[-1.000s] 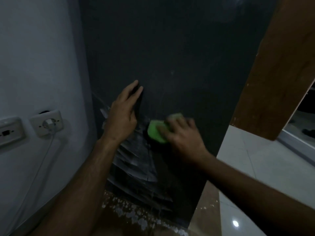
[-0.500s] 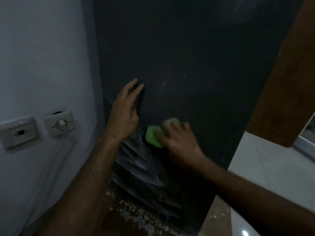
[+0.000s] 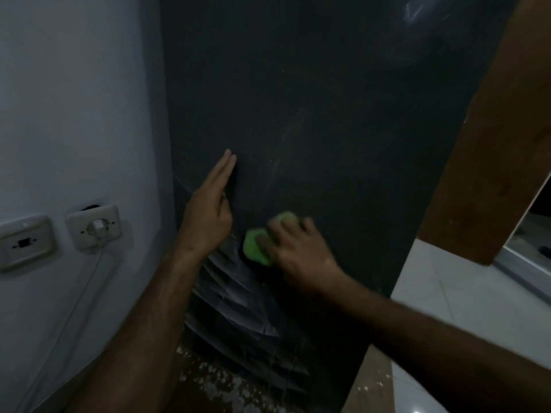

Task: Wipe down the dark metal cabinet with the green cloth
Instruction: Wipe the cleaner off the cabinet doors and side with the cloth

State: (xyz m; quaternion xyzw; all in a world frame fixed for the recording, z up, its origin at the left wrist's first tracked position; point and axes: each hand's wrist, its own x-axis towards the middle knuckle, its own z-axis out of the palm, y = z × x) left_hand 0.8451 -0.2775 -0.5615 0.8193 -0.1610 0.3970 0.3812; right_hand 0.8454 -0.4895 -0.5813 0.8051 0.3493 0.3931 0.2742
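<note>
Right hand (image 3: 301, 251) is pressed on the green cloth (image 3: 256, 244), fingers spread over the top of it and curled around it, pinning it flat against the side of the dark cabinet (image 3: 328, 114). The cloth is bunched into a small pad, low on the panel, nearer its left edge than its right, and only the left part and a bit at the top peek out from under the fingers. The hand is blurry, so I can't make out the exact finger placement.

Left hand (image 3: 208, 216) is open and flat, fingers together and pointing up, palm resting on the cabinet just left of the cloth, close to the panel's left edge. Not holding anything.

Below both hands the cabinet surface shows pale streaky marks (image 3: 232, 296) fanning out toward the bottom, and whitish flecks (image 3: 214, 380) sit along the bottom edge.

Left of the cabinet is a white wall (image 3: 74, 99) with a socket (image 3: 94, 229) that has a plug and white cable (image 3: 74, 305) hanging down, plus a switch plate (image 3: 25, 242) further left. On the right, a brown wooden panel (image 3: 501, 144) and pale tiled floor (image 3: 465, 299).
</note>
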